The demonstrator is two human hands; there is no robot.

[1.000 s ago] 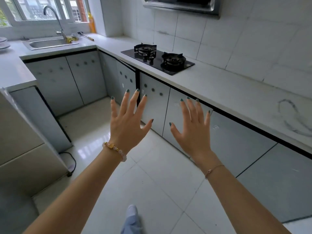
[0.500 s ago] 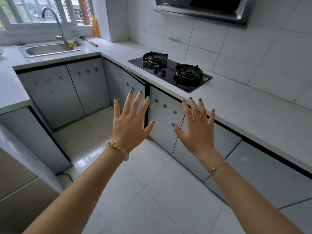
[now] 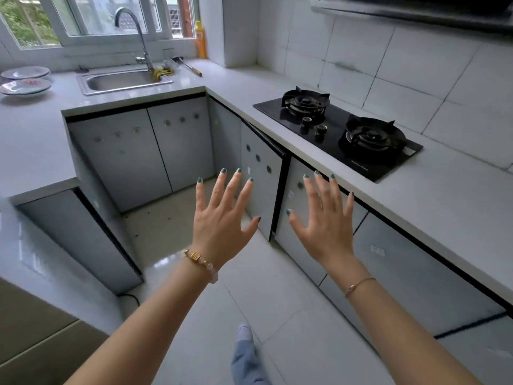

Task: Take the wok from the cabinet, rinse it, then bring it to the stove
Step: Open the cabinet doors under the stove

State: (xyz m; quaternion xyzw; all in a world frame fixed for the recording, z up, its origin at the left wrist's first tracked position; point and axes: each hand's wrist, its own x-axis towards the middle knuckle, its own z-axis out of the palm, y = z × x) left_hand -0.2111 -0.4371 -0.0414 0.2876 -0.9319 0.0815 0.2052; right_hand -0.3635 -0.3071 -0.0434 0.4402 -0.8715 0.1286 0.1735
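Both the left hand (image 3: 222, 218) and right hand (image 3: 323, 226) hang empty, fingers spread; no wok shows; best catch the ajar cabinet door (image 3: 262, 179) by its edge.

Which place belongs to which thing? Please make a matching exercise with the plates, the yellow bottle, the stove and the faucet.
Things:
1. plates
2. yellow bottle
3. stove
4. faucet

Places:
A. just behind the sink
B. set into the right-hand counter
C. on the counter, left of the sink
D. in the corner beside the window

Pairs: 1-C, 2-D, 3-B, 4-A
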